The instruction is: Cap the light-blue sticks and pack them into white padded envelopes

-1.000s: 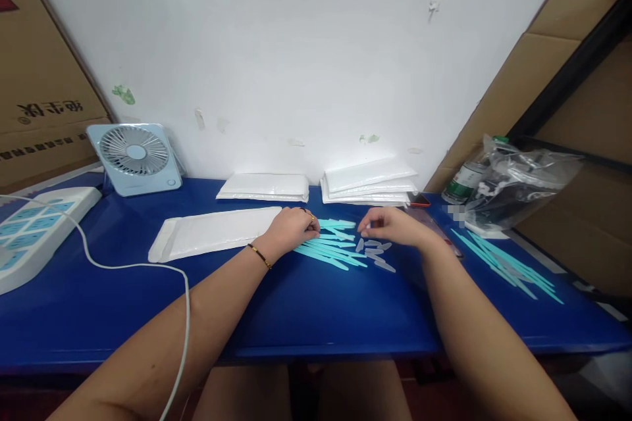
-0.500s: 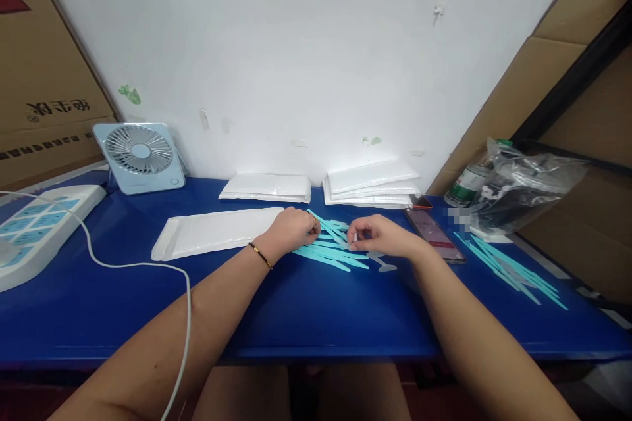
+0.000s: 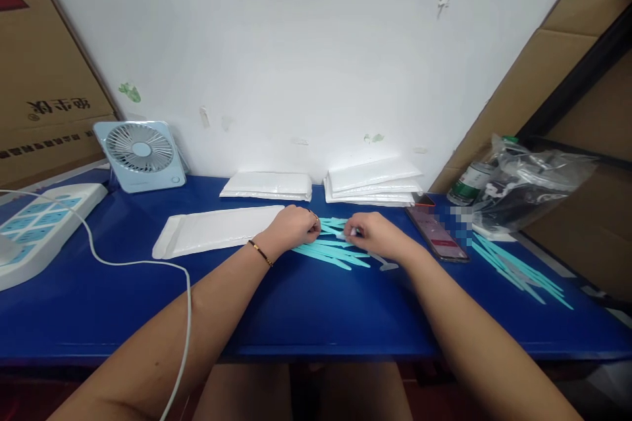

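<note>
My left hand [image 3: 292, 228] is curled over the left end of a pile of thin turquoise sticks [image 3: 330, 252] on the blue table [image 3: 306, 302], its fingers pinched on one stick. My right hand [image 3: 376, 235] sits just right of it, fingers pinched on a small pale piece at that stick's other end. A few small translucent pieces [image 3: 386, 265] lie beside the right wrist. A flat white padded envelope [image 3: 217, 231] lies left of the left hand.
Two stacks of white envelopes [image 3: 368, 185] rest against the wall. A small fan [image 3: 141, 155] and a power strip [image 3: 37, 227] with a white cable [image 3: 148, 266] are on the left. A phone [image 3: 437, 233], a plastic bag [image 3: 528, 187], a bottle [image 3: 467, 183] and more turquoise sticks [image 3: 518, 270] lie right.
My right hand moved left from the small translucent pieces toward my left hand and now pinches close to it over the stick pile. The left hand stayed in place.
</note>
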A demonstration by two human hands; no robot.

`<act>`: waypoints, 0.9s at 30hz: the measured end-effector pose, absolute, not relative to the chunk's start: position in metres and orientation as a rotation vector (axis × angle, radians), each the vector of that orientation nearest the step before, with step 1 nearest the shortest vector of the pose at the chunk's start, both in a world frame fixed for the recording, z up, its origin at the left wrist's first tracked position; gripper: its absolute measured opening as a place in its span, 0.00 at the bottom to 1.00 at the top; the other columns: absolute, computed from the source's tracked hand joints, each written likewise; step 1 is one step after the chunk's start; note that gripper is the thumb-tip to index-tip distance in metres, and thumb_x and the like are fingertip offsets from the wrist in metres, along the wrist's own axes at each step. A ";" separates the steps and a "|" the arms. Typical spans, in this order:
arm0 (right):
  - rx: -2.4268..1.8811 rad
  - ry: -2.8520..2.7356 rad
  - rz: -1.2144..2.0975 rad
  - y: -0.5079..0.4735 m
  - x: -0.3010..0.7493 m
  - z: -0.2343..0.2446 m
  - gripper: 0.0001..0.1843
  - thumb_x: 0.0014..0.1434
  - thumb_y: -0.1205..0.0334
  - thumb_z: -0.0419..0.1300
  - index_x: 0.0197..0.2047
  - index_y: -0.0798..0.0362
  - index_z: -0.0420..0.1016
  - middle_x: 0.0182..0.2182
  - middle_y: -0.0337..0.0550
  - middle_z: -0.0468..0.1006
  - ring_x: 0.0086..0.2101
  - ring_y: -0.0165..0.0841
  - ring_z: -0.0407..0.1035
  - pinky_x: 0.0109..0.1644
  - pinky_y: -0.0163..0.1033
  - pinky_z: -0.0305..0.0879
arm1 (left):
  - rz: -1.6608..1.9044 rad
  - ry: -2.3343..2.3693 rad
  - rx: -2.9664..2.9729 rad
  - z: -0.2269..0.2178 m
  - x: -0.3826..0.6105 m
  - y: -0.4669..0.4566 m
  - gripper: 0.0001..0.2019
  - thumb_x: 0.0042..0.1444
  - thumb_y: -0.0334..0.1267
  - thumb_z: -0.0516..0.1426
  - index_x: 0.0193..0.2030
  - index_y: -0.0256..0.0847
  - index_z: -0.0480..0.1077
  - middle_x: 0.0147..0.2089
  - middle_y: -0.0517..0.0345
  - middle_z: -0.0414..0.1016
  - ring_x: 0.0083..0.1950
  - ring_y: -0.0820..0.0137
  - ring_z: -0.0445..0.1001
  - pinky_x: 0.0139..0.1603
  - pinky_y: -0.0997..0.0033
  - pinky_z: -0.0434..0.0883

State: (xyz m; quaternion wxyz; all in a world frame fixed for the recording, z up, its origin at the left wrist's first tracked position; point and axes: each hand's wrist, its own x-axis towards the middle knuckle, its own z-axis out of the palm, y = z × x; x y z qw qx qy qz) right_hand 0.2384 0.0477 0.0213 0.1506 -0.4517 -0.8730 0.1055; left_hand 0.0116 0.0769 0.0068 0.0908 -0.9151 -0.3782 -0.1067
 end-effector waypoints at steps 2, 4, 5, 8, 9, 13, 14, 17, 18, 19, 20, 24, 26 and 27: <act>-1.396 -2.458 0.147 0.053 0.246 0.020 0.05 0.51 0.66 0.58 0.31 0.52 0.75 0.30 0.42 0.76 0.30 0.31 0.67 0.33 0.33 0.57 | -0.298 -1.139 -2.695 0.006 0.012 0.077 0.08 0.45 0.30 0.50 0.22 0.40 0.70 0.22 0.57 0.72 0.23 0.70 0.67 0.24 0.70 0.50; -1.480 -2.405 0.077 0.059 0.256 0.019 0.05 0.51 0.65 0.58 0.31 0.52 0.75 0.30 0.43 0.76 0.30 0.32 0.67 0.33 0.35 0.57 | -0.285 -1.148 -2.687 0.005 0.012 0.077 0.09 0.45 0.30 0.50 0.22 0.41 0.70 0.22 0.57 0.72 0.22 0.70 0.66 0.24 0.69 0.51; -1.504 -2.379 0.085 0.061 0.260 0.018 0.05 0.52 0.64 0.57 0.31 0.52 0.75 0.30 0.43 0.76 0.30 0.32 0.67 0.33 0.35 0.57 | -0.285 -1.152 -2.689 0.005 0.012 0.077 0.09 0.44 0.29 0.50 0.22 0.41 0.70 0.22 0.57 0.72 0.22 0.70 0.66 0.24 0.69 0.51; -1.498 -2.329 0.277 0.064 0.268 0.017 0.06 0.52 0.62 0.57 0.33 0.52 0.75 0.28 0.41 0.75 0.27 0.31 0.66 0.31 0.34 0.58 | -0.294 -1.166 -2.703 0.006 0.011 0.077 0.09 0.42 0.29 0.50 0.21 0.41 0.69 0.21 0.57 0.72 0.22 0.71 0.65 0.23 0.69 0.50; -1.482 -2.321 0.360 0.064 0.269 0.017 0.07 0.52 0.61 0.57 0.33 0.53 0.75 0.27 0.41 0.75 0.26 0.30 0.66 0.30 0.34 0.58 | -0.296 -1.167 -2.713 0.006 0.011 0.077 0.08 0.42 0.29 0.50 0.21 0.41 0.69 0.21 0.57 0.72 0.22 0.71 0.65 0.23 0.69 0.49; -1.432 -2.344 0.489 0.064 0.268 0.013 0.06 0.50 0.64 0.58 0.32 0.53 0.75 0.26 0.40 0.75 0.26 0.30 0.67 0.30 0.33 0.60 | -0.292 -1.161 -2.753 0.008 0.009 0.078 0.08 0.42 0.29 0.50 0.22 0.41 0.70 0.22 0.57 0.72 0.23 0.70 0.66 0.24 0.70 0.51; -1.428 -2.357 0.476 0.064 0.267 0.012 0.06 0.50 0.64 0.58 0.32 0.53 0.75 0.26 0.40 0.75 0.26 0.30 0.67 0.30 0.33 0.60 | -0.293 -1.165 -2.754 0.008 0.009 0.078 0.09 0.42 0.29 0.50 0.22 0.41 0.71 0.23 0.57 0.73 0.23 0.69 0.67 0.24 0.70 0.52; -1.416 -2.367 0.470 0.065 0.263 0.009 0.05 0.50 0.65 0.59 0.30 0.53 0.76 0.25 0.39 0.75 0.26 0.30 0.68 0.30 0.33 0.60 | -0.287 -1.181 -2.755 0.007 0.009 0.078 0.09 0.43 0.28 0.50 0.23 0.41 0.72 0.24 0.57 0.73 0.24 0.69 0.67 0.25 0.70 0.54; -1.405 -2.362 0.485 0.065 0.260 0.008 0.05 0.50 0.65 0.59 0.30 0.53 0.76 0.25 0.39 0.75 0.26 0.29 0.68 0.30 0.33 0.60 | -0.289 -1.183 -2.760 0.007 0.009 0.078 0.09 0.44 0.28 0.51 0.24 0.41 0.72 0.24 0.57 0.73 0.24 0.70 0.67 0.25 0.70 0.54; -1.390 -2.354 0.502 0.065 0.257 0.007 0.05 0.50 0.64 0.59 0.30 0.53 0.76 0.25 0.39 0.75 0.26 0.29 0.67 0.30 0.33 0.60 | -0.298 -1.176 -2.770 0.006 0.009 0.079 0.09 0.45 0.29 0.51 0.24 0.41 0.72 0.24 0.58 0.73 0.24 0.70 0.67 0.25 0.70 0.54; -1.373 -2.346 0.514 0.065 0.254 0.007 0.05 0.50 0.64 0.59 0.31 0.53 0.77 0.25 0.39 0.76 0.26 0.29 0.67 0.30 0.32 0.61 | -0.312 -1.168 -2.781 0.005 0.009 0.080 0.09 0.46 0.30 0.51 0.25 0.41 0.72 0.24 0.58 0.73 0.25 0.70 0.68 0.26 0.71 0.54; -1.358 -2.328 0.524 0.066 0.247 0.006 0.06 0.50 0.64 0.59 0.32 0.53 0.78 0.26 0.39 0.77 0.27 0.29 0.68 0.32 0.32 0.61 | -0.348 -1.170 -2.791 0.001 0.011 0.083 0.10 0.54 0.34 0.51 0.29 0.42 0.74 0.29 0.58 0.75 0.29 0.70 0.70 0.28 0.71 0.57; -1.398 -2.296 0.529 0.066 0.254 0.010 0.08 0.50 0.63 0.60 0.34 0.53 0.78 0.27 0.40 0.77 0.27 0.29 0.69 0.32 0.33 0.62 | -0.401 -1.173 -2.783 0.002 0.011 0.084 0.09 0.55 0.37 0.53 0.35 0.43 0.75 0.35 0.57 0.76 0.36 0.67 0.72 0.32 0.71 0.60; -1.419 -2.274 0.534 0.066 0.261 0.013 0.10 0.50 0.62 0.60 0.36 0.53 0.78 0.27 0.40 0.77 0.27 0.30 0.69 0.32 0.33 0.62 | -0.442 -1.168 -2.789 0.003 0.011 0.084 0.09 0.55 0.38 0.54 0.37 0.44 0.75 0.38 0.57 0.76 0.39 0.66 0.72 0.35 0.71 0.61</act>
